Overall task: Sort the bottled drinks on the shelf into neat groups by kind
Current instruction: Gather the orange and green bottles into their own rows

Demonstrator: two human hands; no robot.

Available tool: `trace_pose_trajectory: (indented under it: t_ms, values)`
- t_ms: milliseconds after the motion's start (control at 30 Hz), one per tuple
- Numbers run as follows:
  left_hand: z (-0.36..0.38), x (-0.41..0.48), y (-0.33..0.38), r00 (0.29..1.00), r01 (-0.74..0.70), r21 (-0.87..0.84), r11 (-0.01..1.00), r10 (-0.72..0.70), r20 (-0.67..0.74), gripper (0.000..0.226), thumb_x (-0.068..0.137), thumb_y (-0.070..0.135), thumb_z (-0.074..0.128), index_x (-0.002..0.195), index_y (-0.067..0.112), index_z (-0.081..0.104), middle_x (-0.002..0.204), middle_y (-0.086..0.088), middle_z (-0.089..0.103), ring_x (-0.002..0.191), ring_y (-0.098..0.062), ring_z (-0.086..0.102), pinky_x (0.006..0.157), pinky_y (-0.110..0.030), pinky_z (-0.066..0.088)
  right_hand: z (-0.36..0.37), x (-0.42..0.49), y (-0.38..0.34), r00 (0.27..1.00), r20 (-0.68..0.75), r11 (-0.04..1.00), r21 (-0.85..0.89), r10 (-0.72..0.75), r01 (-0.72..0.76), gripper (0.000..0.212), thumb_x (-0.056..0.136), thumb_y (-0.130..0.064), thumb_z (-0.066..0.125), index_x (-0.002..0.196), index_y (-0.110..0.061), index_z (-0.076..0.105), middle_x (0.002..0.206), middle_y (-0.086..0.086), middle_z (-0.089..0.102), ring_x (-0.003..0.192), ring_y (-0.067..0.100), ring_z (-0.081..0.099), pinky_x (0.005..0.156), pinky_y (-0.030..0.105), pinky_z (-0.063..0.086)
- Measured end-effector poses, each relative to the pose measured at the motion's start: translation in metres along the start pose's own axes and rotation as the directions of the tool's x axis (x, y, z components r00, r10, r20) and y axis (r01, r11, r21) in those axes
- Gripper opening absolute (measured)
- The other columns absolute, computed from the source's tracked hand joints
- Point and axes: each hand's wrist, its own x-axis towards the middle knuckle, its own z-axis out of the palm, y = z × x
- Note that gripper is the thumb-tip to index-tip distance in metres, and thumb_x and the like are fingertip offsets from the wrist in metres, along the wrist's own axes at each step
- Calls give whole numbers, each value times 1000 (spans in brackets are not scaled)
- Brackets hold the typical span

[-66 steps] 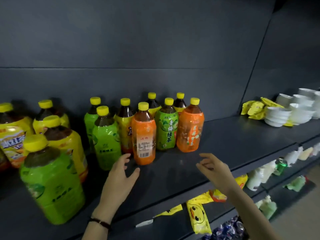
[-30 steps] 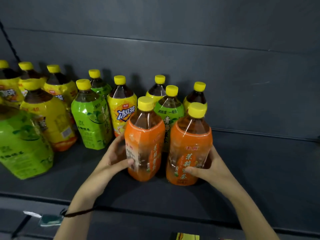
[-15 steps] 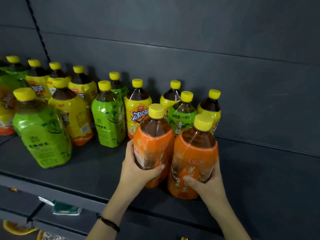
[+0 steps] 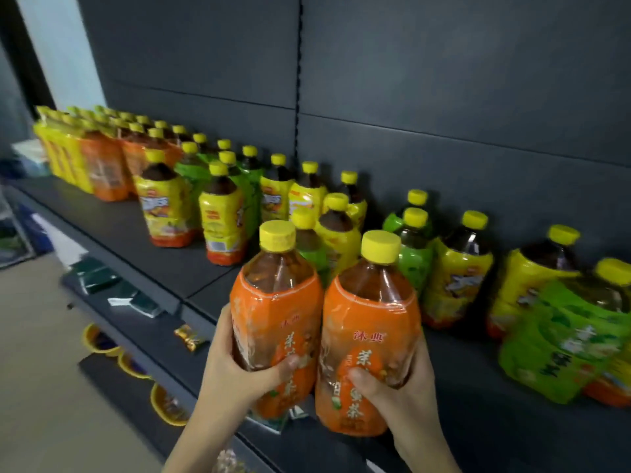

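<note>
The 2 orange bottles (image 4: 367,336), which stood on the shelf (image 4: 129,230) 0.5 s ago, are now lifted off its front edge, side by side. Left hand (image 4: 235,373) fingers wrap one, right hand (image 4: 406,387) the other. Mixed yellow and green bottles (image 4: 416,247) stand behind them.

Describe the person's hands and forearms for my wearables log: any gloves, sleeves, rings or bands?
Both the left hand and the right hand are bare: no gloves, and no rings on the fingers that show. The forearms are uncovered, with no sleeve in view. No band or watch shows on either wrist in this frame.
</note>
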Motion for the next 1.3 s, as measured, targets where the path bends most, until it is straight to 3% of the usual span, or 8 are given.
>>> trace_pose_trajectory:
  t_ms: [100,200,367,567,767,1000,1200,1300]
  values:
    - [-66,18,11,997,-23,16,1000,24,-75,93,25,45,89,111,44,54,104,19,70,93,-6,68,64,-19,56,71,15,6,995,93,999,18,-31,30,99,24,-61,90,114,-62,49,115,-21,65,104,6,66,79,30,56]
    - [-131,38,20,992,-46,27,999,49,-116,96,24,51,91,112,39,54,102,15,71,91,-7,69,63,-19,55,142,29,14,988,145,997,63,-44,35,105,26,-57,91,121,-47,48,111,-18,68,101,8,68,72,22,57]
    - [-226,71,31,985,-44,52,998,51,-162,88,22,66,87,103,50,56,102,15,71,91,-6,69,63,-19,55,247,49,29,991,126,996,76,-55,45,93,33,-60,89,118,-53,50,114,-17,67,104,9,67,78,29,58]
    - [-312,116,22,984,11,90,996,5,-177,97,28,54,89,117,40,53,110,8,69,98,-14,68,77,-39,58,340,84,50,990,137,997,66,-47,38,94,36,-63,87,121,-50,49,113,-21,65,105,7,66,76,24,57]
    - [-377,182,-2,972,34,127,991,-4,-233,82,39,44,82,115,41,53,107,11,68,95,-9,67,74,-33,54,420,147,79,993,108,998,35,-49,45,96,40,-66,82,126,-51,43,114,-28,61,107,-3,61,76,15,54]
    - [-443,289,-31,981,35,161,986,-4,-193,78,38,44,81,111,44,52,104,17,68,95,-6,66,70,-27,54,502,239,123,997,36,997,28,-66,65,80,45,-53,83,109,-73,39,118,-26,59,108,-4,60,87,28,56]
    - [-466,374,-50,994,-4,130,991,19,-111,76,42,40,81,111,39,52,104,19,68,95,-4,67,67,-20,56,541,298,143,993,-34,993,-47,-109,107,89,47,-53,84,123,-61,38,122,-23,58,111,0,60,93,36,55]
    - [-464,406,-68,998,-23,115,993,30,-57,80,46,40,83,119,35,50,113,11,66,103,-10,65,75,-27,55,544,314,151,990,-69,988,-107,-122,114,90,48,-54,84,120,-69,33,126,-23,54,114,-2,58,94,35,54]
